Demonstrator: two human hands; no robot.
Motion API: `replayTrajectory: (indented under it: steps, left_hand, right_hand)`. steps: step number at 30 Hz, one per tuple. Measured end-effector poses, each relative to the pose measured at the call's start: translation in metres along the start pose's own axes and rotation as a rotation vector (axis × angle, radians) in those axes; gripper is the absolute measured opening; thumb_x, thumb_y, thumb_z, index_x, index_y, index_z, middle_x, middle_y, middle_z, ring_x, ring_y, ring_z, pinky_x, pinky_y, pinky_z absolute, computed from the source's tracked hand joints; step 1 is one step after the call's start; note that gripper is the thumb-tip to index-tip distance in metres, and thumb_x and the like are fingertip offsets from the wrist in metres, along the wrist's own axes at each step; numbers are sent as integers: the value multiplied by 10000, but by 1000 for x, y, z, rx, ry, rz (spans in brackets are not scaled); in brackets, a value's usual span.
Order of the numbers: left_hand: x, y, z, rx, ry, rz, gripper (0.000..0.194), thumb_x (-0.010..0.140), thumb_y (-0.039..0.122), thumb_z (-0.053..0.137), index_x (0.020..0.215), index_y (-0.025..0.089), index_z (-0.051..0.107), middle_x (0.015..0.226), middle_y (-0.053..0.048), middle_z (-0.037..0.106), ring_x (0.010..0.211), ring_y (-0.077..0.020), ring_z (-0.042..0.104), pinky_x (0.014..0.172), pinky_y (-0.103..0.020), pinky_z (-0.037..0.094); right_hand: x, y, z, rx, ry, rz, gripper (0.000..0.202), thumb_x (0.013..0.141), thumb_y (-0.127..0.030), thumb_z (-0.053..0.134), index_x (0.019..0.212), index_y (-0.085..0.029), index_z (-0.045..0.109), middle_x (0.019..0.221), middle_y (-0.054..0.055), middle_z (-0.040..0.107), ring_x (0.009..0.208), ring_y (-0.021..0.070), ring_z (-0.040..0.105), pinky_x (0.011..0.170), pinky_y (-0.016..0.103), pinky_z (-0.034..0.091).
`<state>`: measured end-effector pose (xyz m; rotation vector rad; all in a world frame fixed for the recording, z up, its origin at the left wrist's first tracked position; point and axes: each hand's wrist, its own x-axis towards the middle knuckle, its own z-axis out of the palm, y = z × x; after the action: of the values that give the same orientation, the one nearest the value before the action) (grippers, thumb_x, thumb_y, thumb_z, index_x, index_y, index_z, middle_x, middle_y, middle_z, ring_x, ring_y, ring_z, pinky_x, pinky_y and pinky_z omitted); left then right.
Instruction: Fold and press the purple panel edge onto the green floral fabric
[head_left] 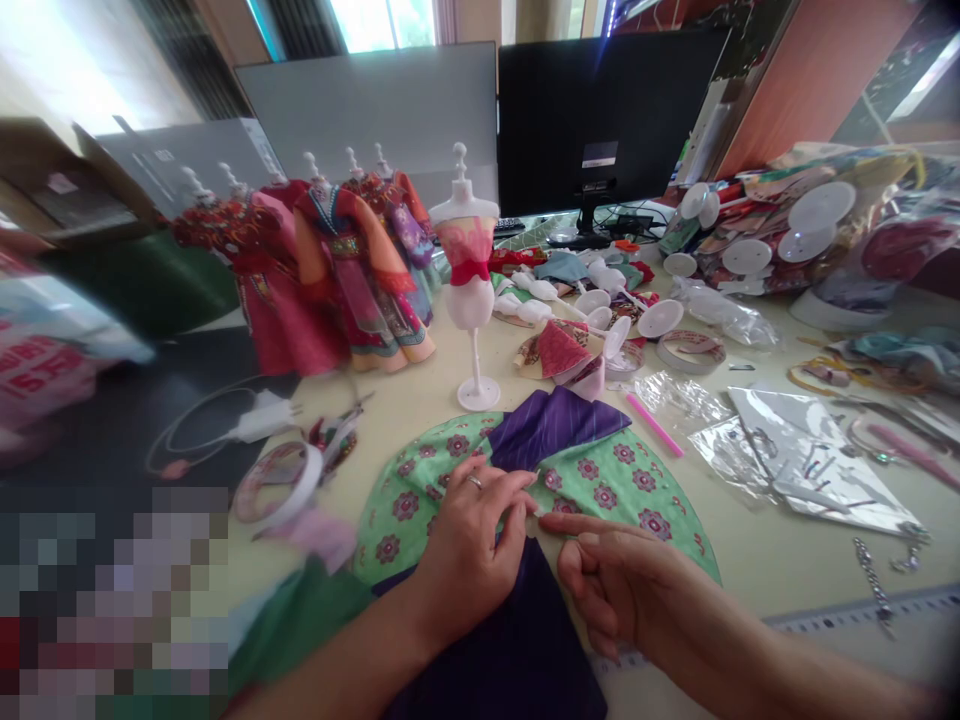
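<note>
A green cloth with purplish flower motifs [645, 480] lies spread on the table in a wide rounded shape. A dark purple striped cloth [551, 425] is folded over its upper middle, and more dark purple cloth [502, 640] runs down toward me. My left hand [480, 530], a ring on one finger, is closed with thumb and fingertips together at the cloth's middle. My right hand [615, 580] is beside it, index finger extended to the same spot, thumb pressed on the curled fingers. What those fingers hold, if anything, is too small to name.
A white mannequin stand [472, 300] with a pink-red wrap rises behind the cloth. Several dressed mannequins [360, 270] stand left of it. Tape rolls [690, 350], a pink stick [654, 425], plastic bags [817, 455] and a ruler [862, 608] lie to the right. Monitors [607, 130] stand behind.
</note>
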<state>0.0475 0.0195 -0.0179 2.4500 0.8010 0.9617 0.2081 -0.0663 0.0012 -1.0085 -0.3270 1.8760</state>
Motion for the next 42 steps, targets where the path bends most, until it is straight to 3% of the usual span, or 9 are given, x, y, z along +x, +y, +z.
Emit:
replayTrajectory:
  steps: [14,19,22,24,28,30,36,42]
  left_hand:
    - [-3,5,-2,163,-89,126,349,877,59,435,1215,133,486,887,-34,698,913,-188,598,1065,-504,310]
    - [-4,5,-1,189,-114,172,410,855,46,441,1260,106,463,855,-35,697,920,-204,589,1069,-537,290]
    - [-3,5,-2,177,-117,160,408,858,41,441,1260,105,463,858,-34,696,910,-198,585,1068,-528,291]
    - [-2,4,-3,157,-114,140,392,869,47,439,1255,110,463,862,-28,696,903,-192,584,1065,-517,297]
    - [0,4,-4,115,-131,90,355,891,73,441,1243,111,471,873,-27,696,920,-182,587,1073,-493,298]
    - [0,4,-5,113,-136,76,348,895,79,438,1239,107,481,869,-36,693,916,-180,591,1076,-491,300]
    - [0,4,-4,134,-128,62,339,899,99,436,1231,102,504,850,-54,675,892,-181,597,1076,-494,310]
    - [1,6,-4,199,-141,122,355,908,92,409,1254,103,487,840,-56,669,898,-187,587,1079,-514,296]
  right_hand:
    - [-2,1,-1,25,3,-6,301,776,-278,607,1046,-145,599,658,-19,561,478,78,458,444,218,436]
    - [-4,-1,1,-25,61,-47,290,793,-264,572,1061,-157,600,656,-23,548,476,75,447,440,216,417]
    - [-3,-9,0,-271,73,-88,320,804,-279,541,1093,-157,600,669,-15,548,474,77,449,473,239,403]
    - [-2,-15,-3,-607,73,-193,313,824,-301,511,1077,-154,621,669,1,554,489,91,457,507,264,396]
    - [1,-19,-10,-1450,118,-731,275,881,-223,437,1047,-181,651,821,74,614,736,201,547,660,363,420]
    - [3,-17,-13,-1710,104,-922,268,894,-177,417,1020,-185,653,863,86,612,805,233,534,706,402,419]
    - [10,-12,-14,-1978,58,-1064,215,864,-154,486,998,-161,655,866,93,583,817,235,485,792,445,438]
    - [16,-10,-16,-2116,118,-1216,227,855,-105,488,987,-167,662,824,84,573,810,234,471,866,459,418]
